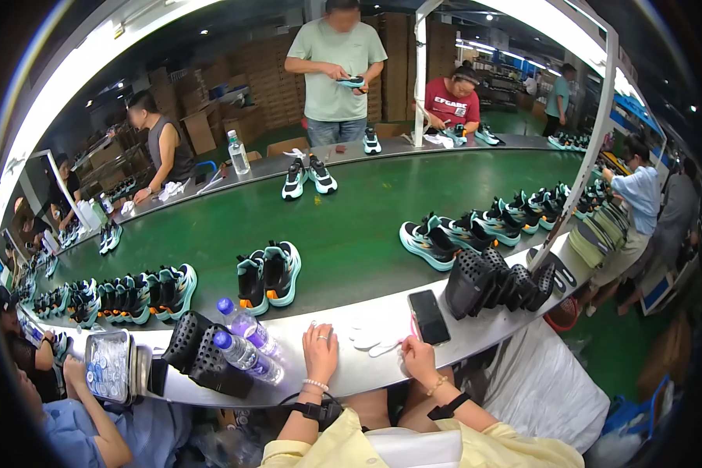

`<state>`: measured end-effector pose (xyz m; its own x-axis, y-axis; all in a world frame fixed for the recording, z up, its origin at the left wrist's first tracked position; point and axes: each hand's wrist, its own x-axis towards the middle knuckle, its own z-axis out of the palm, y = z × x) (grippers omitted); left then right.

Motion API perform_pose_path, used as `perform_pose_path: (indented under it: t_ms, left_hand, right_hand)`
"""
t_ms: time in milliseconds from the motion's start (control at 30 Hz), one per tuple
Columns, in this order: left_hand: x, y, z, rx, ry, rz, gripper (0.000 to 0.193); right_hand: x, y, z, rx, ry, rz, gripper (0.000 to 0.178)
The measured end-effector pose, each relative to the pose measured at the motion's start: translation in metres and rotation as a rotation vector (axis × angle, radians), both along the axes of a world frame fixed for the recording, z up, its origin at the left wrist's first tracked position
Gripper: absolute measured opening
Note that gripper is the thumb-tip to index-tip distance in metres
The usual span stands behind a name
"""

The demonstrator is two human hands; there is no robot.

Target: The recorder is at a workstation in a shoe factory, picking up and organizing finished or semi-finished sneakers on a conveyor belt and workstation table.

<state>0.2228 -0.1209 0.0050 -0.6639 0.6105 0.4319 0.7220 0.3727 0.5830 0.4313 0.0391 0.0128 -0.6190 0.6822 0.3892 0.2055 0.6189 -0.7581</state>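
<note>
White cloth glove (376,339) lies left of the black rectangular phone (429,316), on silver metal bench (359,376). Right hand (419,360) below phone: grip curled, can't tell if pinching. Left hand (320,351) further left, loosely spread. Cloth probably handles best edge-first.

We see our left hand (320,352) on the pale metal bench (366,371), back upward, near two purple-capped bottles (257,368). Our right hand (420,360) lies loosely curled beside white gloves (374,338) and a dark phone (429,317) — whether its fingers touch either, we cannot tell. Black perforated objects (469,285) stand on both sides of us. Ahead, a pair of black-and-teal shoes (281,273) sits on the green belt (351,242), between longer rows of shoes (429,240) — and across it, a person (335,58) in pale green holds another shoe (351,82).
</note>
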Motion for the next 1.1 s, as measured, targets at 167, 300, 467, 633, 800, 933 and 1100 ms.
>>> perform_pose_path:
  t_ms: [167,300,467,633,800,933,1100]
  left_hand:
    - [0.0021,0.0004,-0.0013,-0.019,0.032,0.019,0.030]
    - [0.0022,0.0008,-0.0015,-0.009,0.055,-0.002,0.028]
    - [0.0028,0.0021,-0.0028,-0.008,0.046,0.018,0.027]
    - [0.0013,0.0039,0.0001,-0.005,0.038,0.007,0.027]
    - [0.0030,0.0056,-0.0006,-0.018,0.038,0.030,0.027]
    - [0.0022,0.0048,-0.0033,-0.021,0.033,0.014,0.027]
    - [0.0052,0.0016,-0.0028,-0.027,0.038,0.016,0.027]
  right_hand:
    - [0.0042,0.0025,0.0014,0.005,-0.015,0.014,0.015]
    - [0.0021,0.0019,-0.0033,0.017,0.031,-0.007,0.014]
    - [0.0040,0.0048,-0.0048,-0.028,-0.014,0.015,0.013]
    - [0.0039,0.0059,0.0024,-0.040,-0.017,0.027,0.014]
    - [0.0032,0.0050,0.0011,-0.037,0.011,0.030,0.013]
    - [0.0052,0.0042,-0.0017,-0.022,-0.022,0.029,0.013]
    - [0.0041,0.0022,-0.0020,0.000,0.008,0.030,0.014]
